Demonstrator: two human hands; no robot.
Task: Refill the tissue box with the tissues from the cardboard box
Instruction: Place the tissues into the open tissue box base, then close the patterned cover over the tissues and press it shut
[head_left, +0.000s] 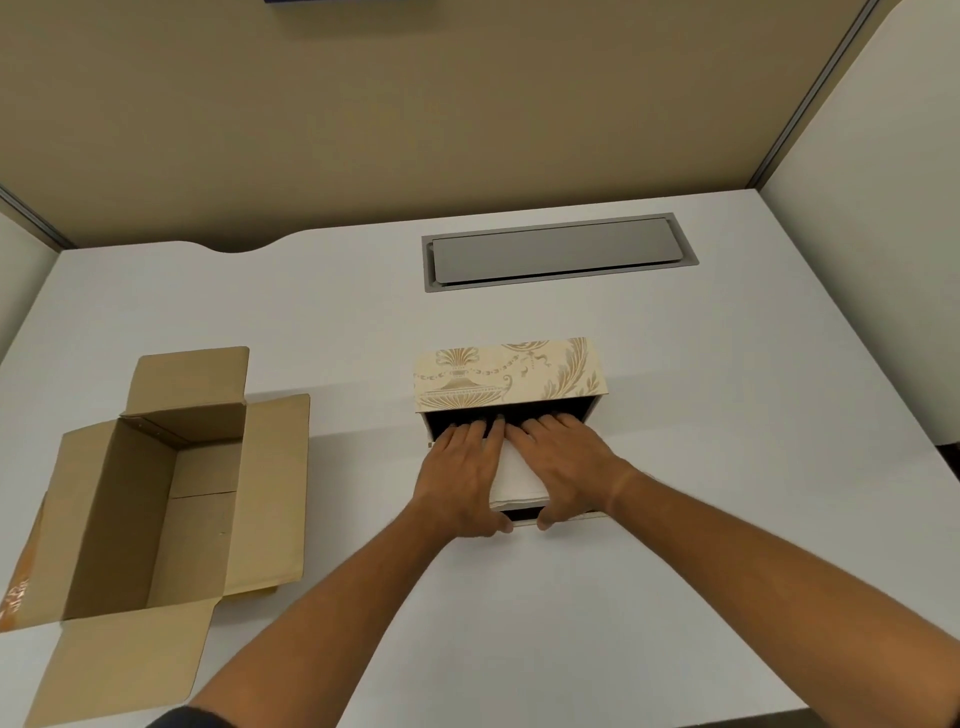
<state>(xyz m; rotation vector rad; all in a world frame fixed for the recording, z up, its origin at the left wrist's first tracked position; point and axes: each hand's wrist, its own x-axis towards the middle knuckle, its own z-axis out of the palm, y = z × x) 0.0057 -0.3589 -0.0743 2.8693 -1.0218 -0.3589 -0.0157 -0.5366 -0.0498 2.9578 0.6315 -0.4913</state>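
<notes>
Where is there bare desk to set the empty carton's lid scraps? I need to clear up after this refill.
Free: the desk right of the tissue box, the strip between the cardboard box and the hands, and the stretch before the cable hatch. Crowded: where the left hand and right hand press the tissues.

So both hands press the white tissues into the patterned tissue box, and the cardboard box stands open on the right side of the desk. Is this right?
Not fully. In the head view the cardboard box stands open on the left side of the desk, not the right. The rest holds: the left hand and right hand press the white tissues into the patterned tissue box.
</notes>
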